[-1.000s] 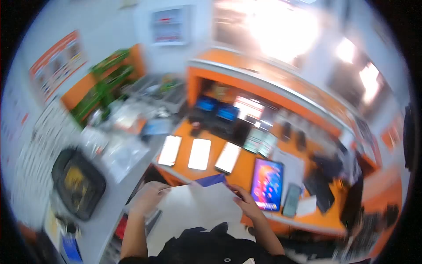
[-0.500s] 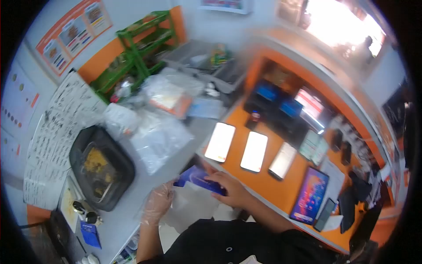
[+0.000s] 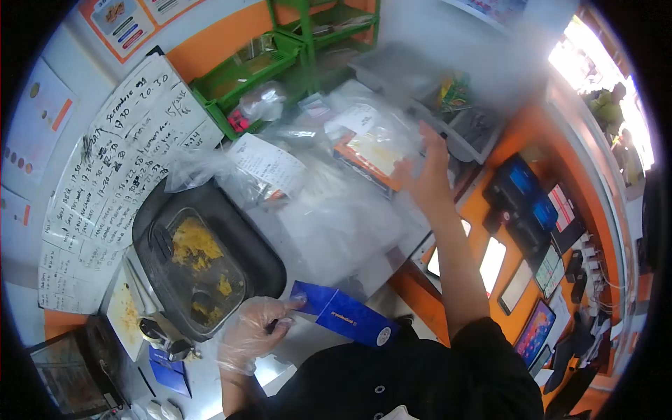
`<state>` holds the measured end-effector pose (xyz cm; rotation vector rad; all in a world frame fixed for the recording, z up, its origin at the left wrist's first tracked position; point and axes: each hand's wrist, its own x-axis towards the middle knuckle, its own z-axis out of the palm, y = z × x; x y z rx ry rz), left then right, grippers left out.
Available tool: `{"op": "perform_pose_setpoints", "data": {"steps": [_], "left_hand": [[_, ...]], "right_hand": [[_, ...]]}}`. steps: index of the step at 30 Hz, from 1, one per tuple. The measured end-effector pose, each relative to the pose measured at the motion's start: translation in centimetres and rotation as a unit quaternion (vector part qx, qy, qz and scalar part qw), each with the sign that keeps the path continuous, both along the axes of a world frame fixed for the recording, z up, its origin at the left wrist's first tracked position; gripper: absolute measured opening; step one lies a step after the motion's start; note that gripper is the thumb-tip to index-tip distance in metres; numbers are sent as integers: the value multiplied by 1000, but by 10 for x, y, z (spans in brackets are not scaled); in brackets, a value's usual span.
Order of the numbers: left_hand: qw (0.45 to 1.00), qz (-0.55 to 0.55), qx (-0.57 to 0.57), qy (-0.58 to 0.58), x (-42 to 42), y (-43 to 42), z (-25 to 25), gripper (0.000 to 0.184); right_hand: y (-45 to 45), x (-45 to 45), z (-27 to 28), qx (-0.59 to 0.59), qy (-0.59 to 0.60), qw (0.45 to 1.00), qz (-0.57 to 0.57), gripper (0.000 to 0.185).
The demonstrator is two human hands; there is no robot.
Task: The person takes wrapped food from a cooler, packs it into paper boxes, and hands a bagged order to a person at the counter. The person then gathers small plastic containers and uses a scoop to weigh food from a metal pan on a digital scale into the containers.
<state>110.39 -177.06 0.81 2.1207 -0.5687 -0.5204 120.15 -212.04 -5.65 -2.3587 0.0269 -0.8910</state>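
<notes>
My left hand [image 3: 253,332], in a clear plastic glove, pinches one end of a blue cardboard packet [image 3: 343,313] with small printed lettering. The packet is held out in front of my dark shirt. My bare right hand [image 3: 428,171] is stretched forward over the counter, its fingers apart. It is beside a clear plastic bag [image 3: 381,150] holding an orange-and-white pack; whether the fingertips touch the bag, I cannot tell. Left of that lies another bag with a printed receipt [image 3: 267,164] on it. Flat clear plastic [image 3: 336,234] spreads nearer to me.
A black pan-like container [image 3: 262,252] with yellow food under its window stands at left. Near it are a tool [image 3: 164,334] and another blue packet [image 3: 169,371]. Green racks [image 3: 259,66] and a grey bin [image 3: 476,133] stand behind. Phones and a tablet [image 3: 535,332] lie on the orange counter.
My right hand has let go of the blue packet and reached forward to the bags. The left hand still holds the packet. The view has turned toward the left counter.
</notes>
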Motion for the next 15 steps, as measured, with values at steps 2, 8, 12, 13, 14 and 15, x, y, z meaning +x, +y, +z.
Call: {"op": "perform_pose_setpoints", "data": {"steps": [2, 8, 12, 13, 14, 15], "left_hand": [[999, 7, -36, -15, 11, 14, -15, 33], [999, 6, -33, -40, 46, 37, -16, 35], [997, 26, -62, -31, 65, 40, -19, 38], [998, 17, -62, -17, 69, 41, -20, 38], [998, 7, -62, -4, 73, 42, -21, 38], [998, -4, -61, 11, 76, 42, -22, 38]], "right_hand": [[-1, 21, 1, -27, -3, 999, -19, 80], [-6, 45, -16, 9, 82, 996, -37, 81], [18, 35, -16, -69, -198, 975, -73, 61], [28, 30, -18, -100, -222, 970, -6, 54], [39, 25, -20, -131, -246, 959, 59, 46], [49, 24, -21, -159, -268, 942, 122, 40]]}}
